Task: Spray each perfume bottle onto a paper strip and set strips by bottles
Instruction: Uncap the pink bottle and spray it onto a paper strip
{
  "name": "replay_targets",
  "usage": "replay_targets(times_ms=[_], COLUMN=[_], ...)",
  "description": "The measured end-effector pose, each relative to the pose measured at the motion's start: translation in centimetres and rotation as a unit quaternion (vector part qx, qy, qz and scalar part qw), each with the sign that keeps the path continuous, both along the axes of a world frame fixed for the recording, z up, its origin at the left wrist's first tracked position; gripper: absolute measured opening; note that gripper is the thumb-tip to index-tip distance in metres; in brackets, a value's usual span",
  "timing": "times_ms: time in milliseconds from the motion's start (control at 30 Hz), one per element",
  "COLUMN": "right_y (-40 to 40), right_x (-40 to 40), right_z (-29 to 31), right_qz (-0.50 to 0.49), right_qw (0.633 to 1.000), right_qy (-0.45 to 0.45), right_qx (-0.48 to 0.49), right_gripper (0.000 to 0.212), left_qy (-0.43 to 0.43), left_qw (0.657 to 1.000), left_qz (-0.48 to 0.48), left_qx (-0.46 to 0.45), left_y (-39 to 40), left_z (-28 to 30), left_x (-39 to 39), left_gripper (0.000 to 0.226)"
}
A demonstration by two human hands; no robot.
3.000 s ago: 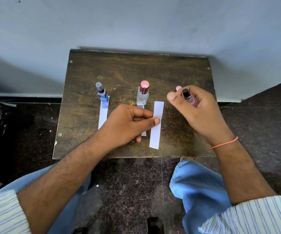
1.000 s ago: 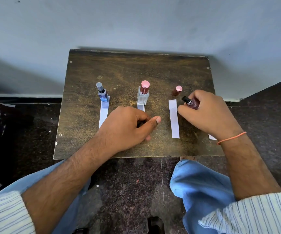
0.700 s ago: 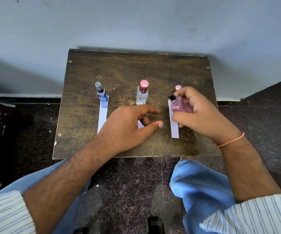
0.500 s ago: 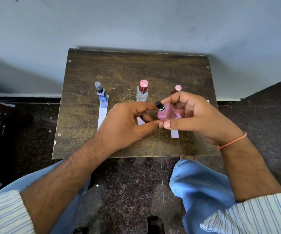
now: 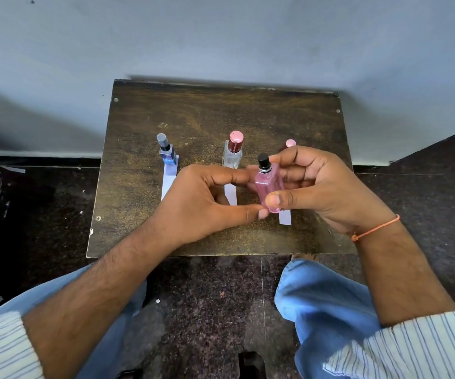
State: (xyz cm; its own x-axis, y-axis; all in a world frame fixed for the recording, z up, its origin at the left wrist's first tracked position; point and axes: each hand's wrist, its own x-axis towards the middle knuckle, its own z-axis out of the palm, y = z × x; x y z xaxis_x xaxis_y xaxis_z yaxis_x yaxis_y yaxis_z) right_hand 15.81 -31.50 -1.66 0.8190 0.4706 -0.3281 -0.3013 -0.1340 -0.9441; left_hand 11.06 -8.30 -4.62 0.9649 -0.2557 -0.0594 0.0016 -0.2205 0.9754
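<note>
Pink bottle [image 5: 269, 188] is up off the table [image 5: 207, 113], upright, between both hands, cap off, black nozzle on top. Looks like small glass with liquid: light, rigid, smooth-sided, so likely slippery and breakable if dropped on the hard top. Best hold is across the flat sides mid-body, keeping the nozzle free for a finger.

Right hand [image 5: 322, 187] curls around it, thumb pressed on the front lower face, other fingers behind. Partly closed, pinching the bottle. Left hand [image 5: 204, 201] is half curled, forefinger reaching to the bottle's upper side, thumb tip meeting its lower corner; appears to be steadying, not carrying. Contact there is hard to confirm.

Blue bottle [image 5: 167, 153] stands at the left with a strip [image 5: 169, 181] in front. Clear bottle [image 5: 233, 151] with a red cap stands in the middle, strip [image 5: 231, 195] mostly hidden by the left hand. Third strip [image 5: 285, 218] pokes out below the pink bottle. Pink cap [image 5: 290, 143] sits behind the right fingers.
</note>
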Motion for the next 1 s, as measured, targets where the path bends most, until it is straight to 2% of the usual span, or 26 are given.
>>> replay_targets(times_ms=[100, 200, 367, 467, 533, 567, 633, 667, 800, 900, 1000], right_y=[0.5, 1.3, 0.5, -0.7, -1.4, -1.7, -2.0, -2.0, -1.1, -0.5, -0.3], right_x=[-0.1, -0.3, 0.3, 1.1, 1.9, 2.3, 2.8, 2.9, 2.8, 2.8, 3.1], right_z=[-0.1, -0.3, 0.0, 0.2, -0.7, -1.5, -2.9, -3.5, -4.5, -5.0, -4.6], right_qz=[0.017, 0.038, 0.045, -0.018, -0.126, -0.179, -0.216, -0.204, -0.124, -0.131, -0.165], right_qw=[1.000, 0.999, 0.999, 0.999, 0.977, 0.947, 0.888, 0.876, 0.860, 0.848, 0.858], right_qy=[0.015, 0.035, 0.017, -0.021, -0.121, -0.184, -0.269, -0.281, -0.296, -0.316, -0.306], right_qx=[-0.003, 0.003, -0.004, -0.018, -0.122, -0.193, -0.304, -0.336, -0.396, -0.404, -0.379], right_gripper=[0.051, 0.051, 0.044, 0.035, 0.030, 0.027, 0.031, 0.035, 0.043, 0.036, 0.030], left_qy=[-0.017, -0.022, 0.003, 0.026, 0.039, 0.046, 0.056, 0.059, 0.052, 0.038, 0.032], left_qw=[0.998, 0.995, 0.995, 0.995, 0.994, 0.994, 0.993, 0.992, 0.992, 0.994, 0.994], left_qz=[0.007, 0.031, 0.067, 0.075, 0.072, 0.068, 0.056, 0.049, 0.021, 0.017, 0.017], left_qx=[0.068, 0.096, 0.076, 0.067, 0.069, 0.073, 0.091, 0.101, 0.115, 0.106, 0.104], left_y=[-0.2, -0.4, -0.3, 0.1, 0.4, 0.6, 0.8, 0.7, 0.5, 0.8, 1.1], left_z=[0.2, 0.0, -0.5, -0.4, -0.4, -0.4, -0.5, -0.4, -0.1, -0.2, -0.5], left_x=[-0.7, -1.1, -1.1, -0.8, -0.7, -0.6, -0.6, -0.5, -0.6, -0.5, -0.5], left_gripper=[0.046, 0.035, 0.018, 0.017, 0.018, 0.018, 0.019, 0.020, 0.023, 0.026, 0.026])
